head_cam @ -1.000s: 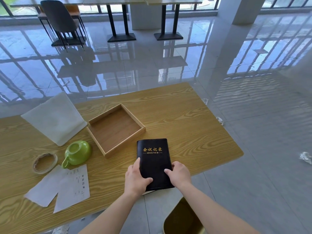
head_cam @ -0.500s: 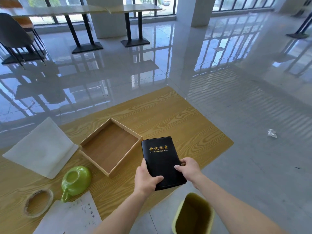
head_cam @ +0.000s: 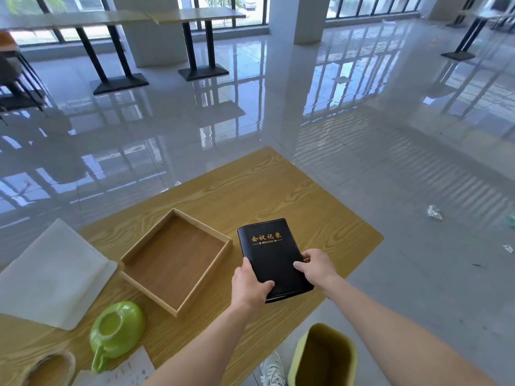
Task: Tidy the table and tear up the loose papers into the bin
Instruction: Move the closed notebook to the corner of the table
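- Two hands grip our black notebook (head_cam: 271, 254) at its near end, left hand (head_cam: 250, 285) on the left edge, right hand (head_cam: 317, 267) on the right edge, near the tabletop's (head_cam: 278, 190) front edge.
- Just left we see the empty wooden tray (head_cam: 175, 260).
- Further left lie a white cloth (head_cam: 53, 274), a tipped green cup (head_cam: 117, 332) and a loose paper (head_cam: 125, 371).
- Below on the floor stands our yellow-green bin (head_cam: 323, 355).

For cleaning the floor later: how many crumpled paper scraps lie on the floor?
2: one crumpled scrap right of the table, one smaller scrap near the right edge. Others may be hidden.
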Tool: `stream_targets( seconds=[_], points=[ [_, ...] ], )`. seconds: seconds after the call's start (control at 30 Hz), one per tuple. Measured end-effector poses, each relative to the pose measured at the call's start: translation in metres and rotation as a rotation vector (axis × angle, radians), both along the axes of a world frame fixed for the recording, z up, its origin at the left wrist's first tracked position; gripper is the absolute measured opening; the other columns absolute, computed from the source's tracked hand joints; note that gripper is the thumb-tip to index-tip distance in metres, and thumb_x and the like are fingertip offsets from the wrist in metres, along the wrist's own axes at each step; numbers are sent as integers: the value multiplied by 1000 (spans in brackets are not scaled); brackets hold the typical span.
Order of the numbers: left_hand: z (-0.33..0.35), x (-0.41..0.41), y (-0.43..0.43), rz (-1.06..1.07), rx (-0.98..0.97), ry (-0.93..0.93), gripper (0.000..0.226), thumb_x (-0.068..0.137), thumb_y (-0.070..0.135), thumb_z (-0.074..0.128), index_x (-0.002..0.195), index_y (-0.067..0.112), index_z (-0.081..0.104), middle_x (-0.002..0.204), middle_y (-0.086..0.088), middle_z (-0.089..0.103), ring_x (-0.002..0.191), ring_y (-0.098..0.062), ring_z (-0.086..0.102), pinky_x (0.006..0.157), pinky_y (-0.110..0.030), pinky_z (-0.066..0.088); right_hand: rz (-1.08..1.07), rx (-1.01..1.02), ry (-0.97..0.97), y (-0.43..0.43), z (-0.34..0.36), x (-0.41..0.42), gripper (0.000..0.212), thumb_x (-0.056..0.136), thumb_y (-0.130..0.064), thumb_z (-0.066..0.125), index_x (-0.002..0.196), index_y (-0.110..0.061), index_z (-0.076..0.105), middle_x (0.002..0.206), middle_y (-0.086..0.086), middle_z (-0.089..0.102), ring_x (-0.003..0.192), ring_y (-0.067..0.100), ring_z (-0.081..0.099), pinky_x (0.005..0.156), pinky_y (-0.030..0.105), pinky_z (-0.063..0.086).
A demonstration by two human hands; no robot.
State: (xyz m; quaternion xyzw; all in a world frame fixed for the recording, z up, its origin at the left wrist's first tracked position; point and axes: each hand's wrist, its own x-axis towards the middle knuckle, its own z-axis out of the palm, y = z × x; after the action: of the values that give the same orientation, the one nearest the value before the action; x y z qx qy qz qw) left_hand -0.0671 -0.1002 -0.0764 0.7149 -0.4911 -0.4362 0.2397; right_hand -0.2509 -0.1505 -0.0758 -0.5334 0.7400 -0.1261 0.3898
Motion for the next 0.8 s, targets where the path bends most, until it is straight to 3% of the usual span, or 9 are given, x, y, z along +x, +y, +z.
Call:
stream_targets(
  seconds=[0.1,0.37,0.8],
  points=[
    [-1,-12,-21,-10,18,0,60,78,21,78,128,11,46,118,-9,60,111,-28,57,96,-45,52,10,15,22,-24,-7,-11,21,92,-26,68,108,-12,69,105,5,72,99,24,66,88,36,53],
    [-8,-36,-91,81,35,-54,50,77,22,80,117,11,51,113,-9,60,107,-28,58,93,-45,52,33,10,-24,-103,-20,-24,14,92,-21,66,102,-12,71,101,4,71,96,24,66,90,41,55],
    [-38,-52,-180,165,59,-144,71,83,28,75,140,8,37,124,-12,49,121,-28,45,104,-43,44,147,-96,32,-205,-46,-26,14,94,-22,64,102,-18,74,99,-4,74,91,19,67,84,39,57]
  ],
)
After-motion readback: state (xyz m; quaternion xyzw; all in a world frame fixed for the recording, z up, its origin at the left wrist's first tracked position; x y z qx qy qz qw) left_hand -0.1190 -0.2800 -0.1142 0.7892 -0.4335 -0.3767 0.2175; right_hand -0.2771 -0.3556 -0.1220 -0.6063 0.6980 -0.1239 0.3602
